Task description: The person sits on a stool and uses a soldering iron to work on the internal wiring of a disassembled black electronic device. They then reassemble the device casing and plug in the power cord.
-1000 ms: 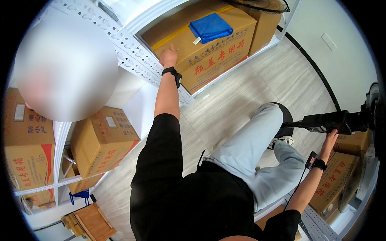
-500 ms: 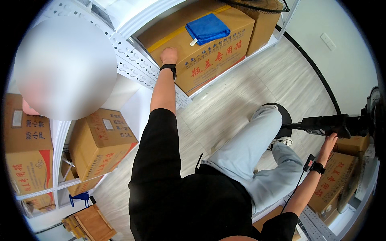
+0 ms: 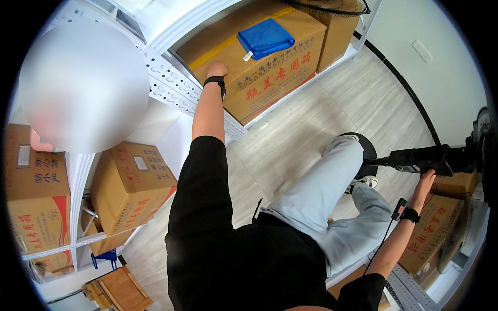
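My left hand [image 3: 217, 69] rests as a loose fist on the top of a large brown carton [image 3: 251, 39], by its front edge. A dark band circles that wrist. On the carton, to the right of the hand, lies a folded blue cloth [image 3: 266, 39] with a small white tag. At the far right, my right hand [image 3: 427, 178] is closed around the thick column of a black floor stand [image 3: 421, 159], partly hidden behind it. The stand's thin pole runs down to a round black base [image 3: 367, 155] on the floor, by the shoes.
White perforated shelving [image 3: 179, 85] holds the carton. Other cartons [image 3: 132, 181] stand on shelves at the left, and another carton [image 3: 430, 233] is at the lower right. A black-rimmed round mesh thing [image 3: 332, 6] is at the top edge. A wooden piece [image 3: 122, 290] lies lower left.
The view has shifted very slightly. Both hands keep their places on the carton and the stand.
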